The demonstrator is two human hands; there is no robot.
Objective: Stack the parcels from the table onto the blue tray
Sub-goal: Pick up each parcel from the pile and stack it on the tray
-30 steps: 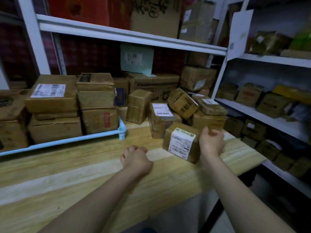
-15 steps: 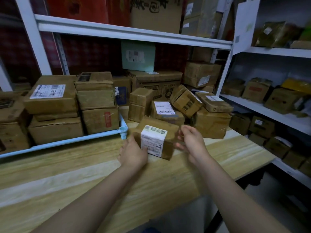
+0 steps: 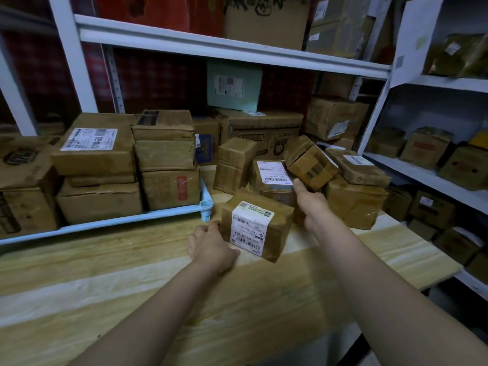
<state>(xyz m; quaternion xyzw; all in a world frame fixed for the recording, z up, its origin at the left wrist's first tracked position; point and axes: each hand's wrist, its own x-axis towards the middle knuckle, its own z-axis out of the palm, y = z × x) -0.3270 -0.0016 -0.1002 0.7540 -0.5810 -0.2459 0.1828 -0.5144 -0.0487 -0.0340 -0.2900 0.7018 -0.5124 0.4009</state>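
Observation:
A small brown parcel with a white barcode label (image 3: 257, 224) is on or just above the wooden table (image 3: 132, 281), close to the blue tray's front right corner (image 3: 207, 206). My left hand (image 3: 211, 247) presses against its left side. My right hand (image 3: 309, 204) holds its right end, fingers hidden behind it and thumb pointing up. The parcel is clamped between both hands. The blue tray (image 3: 105, 224) at the left carries several brown parcels stacked in layers (image 3: 163, 159).
Several loose parcels (image 3: 311, 162) are piled on the table behind and to the right of my hands. White metal shelving (image 3: 211, 46) spans the back and another rack (image 3: 427, 178) with boxes stands to the right. The table's right edge drops off near the rack.
The labelled parcel moved left from the table's right side to near the tray corner. My left hand came off the table and took its left side; my right hand stayed on it.

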